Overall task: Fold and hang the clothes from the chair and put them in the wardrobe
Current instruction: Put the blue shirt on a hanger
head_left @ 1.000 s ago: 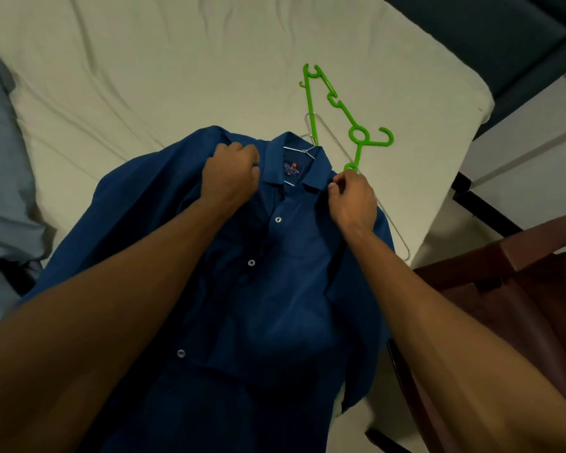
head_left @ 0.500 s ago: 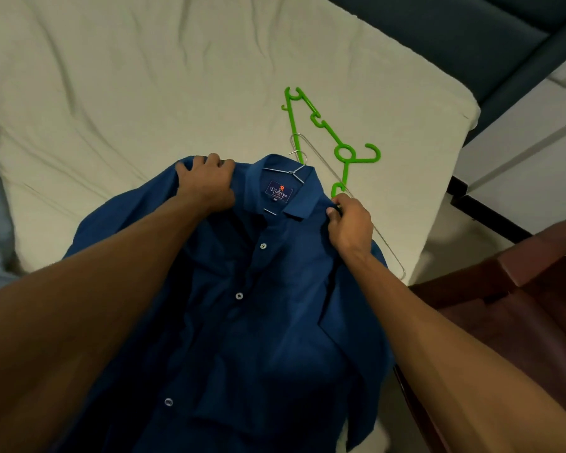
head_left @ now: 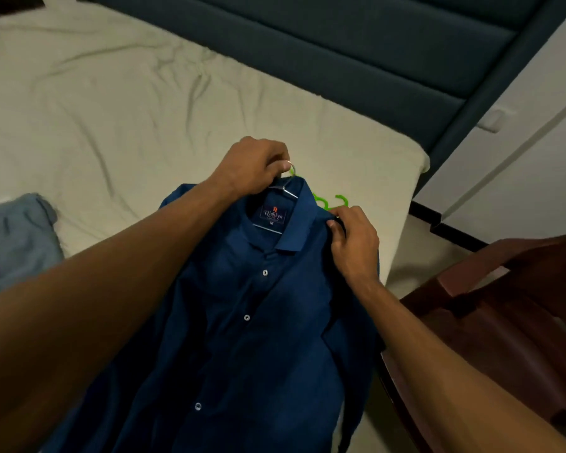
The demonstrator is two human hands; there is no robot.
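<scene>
A dark blue button shirt lies front up on the bed, with a thin metal hanger inside its collar. My left hand grips the hanger's hook just above the collar. My right hand pinches the shirt's right shoulder beside the collar. A green plastic hanger lies on the sheet behind the shirt, mostly hidden by the collar and my hands.
The bed's pale sheet spreads to the left and back. A grey-blue garment lies at the left edge. A dark padded headboard runs along the back. A dark wooden chair stands at the right, next to the bed.
My left hand has let go of the shirt's left shoulder and moved up to grip the metal hanger's hook. The view has tilted up toward the headboard.
</scene>
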